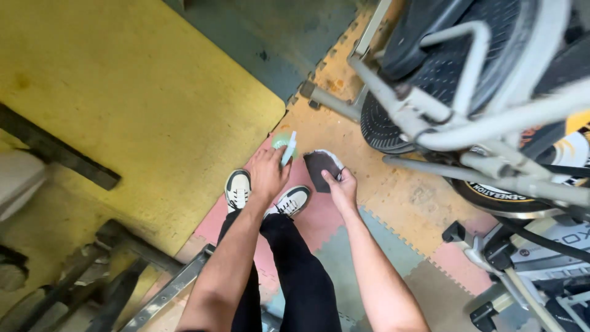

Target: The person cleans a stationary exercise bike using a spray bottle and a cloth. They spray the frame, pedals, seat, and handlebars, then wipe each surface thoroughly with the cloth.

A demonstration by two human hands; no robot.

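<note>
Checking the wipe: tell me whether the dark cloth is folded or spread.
Folded: the dark cloth is a small compact pad pinched in the right hand.

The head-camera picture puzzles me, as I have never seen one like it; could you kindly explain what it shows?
The camera sits on a person's head and looks straight down, so you see their own arms, black trousers and white shoes. The left hand holds a small pale green spray bottle, its fingers wrapped around it. The right hand holds a dark cloth beside the bottle. Underfoot lie coloured interlocking foam floor tiles, with a large yellow mat to the left. On the right stands grey-framed exercise equipment.
</note>
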